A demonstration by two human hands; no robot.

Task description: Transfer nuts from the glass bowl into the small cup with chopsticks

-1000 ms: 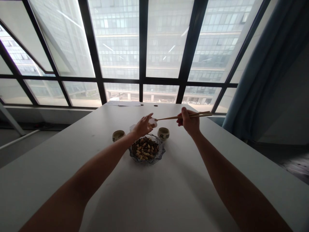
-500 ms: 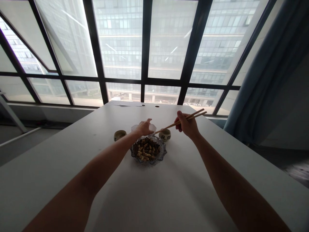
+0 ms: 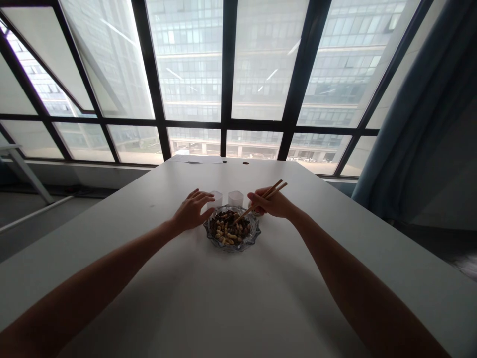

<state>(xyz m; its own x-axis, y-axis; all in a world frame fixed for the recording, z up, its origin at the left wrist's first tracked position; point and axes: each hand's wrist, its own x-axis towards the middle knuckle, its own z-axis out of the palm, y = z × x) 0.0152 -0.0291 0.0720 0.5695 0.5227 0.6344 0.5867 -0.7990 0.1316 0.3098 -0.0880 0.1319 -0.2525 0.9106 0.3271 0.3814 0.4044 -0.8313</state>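
- On the white bench, chopstick work appears to be under way and unfinished, judging by the full bowl and the lowered tips.
- The right hand grips a pair of slim, pale-brown wooden chopsticks, which slant down to the left, their tips among the bowl's contents. Whether a piece is pinched between them is too small to tell.
- The left hand grasps nothing visible; its fingers are spread, with the thumb at the bowl's left rim, contact unclear.
- Plenty is left in the round, clear glass bowl with a scalloped, bluish-grey edge, which stands between the two hands.
- Its contents look mixed: tan, knobbly peanuts in their shells gather toward the near side, and small dark-brown pieces lie mostly toward the back and sides.
- Just behind the bowl stand two translucent, whitish cups: a left cup, partly covered by the left fingers, and a right cup. What has been put in them, if anything, cannot be made out.
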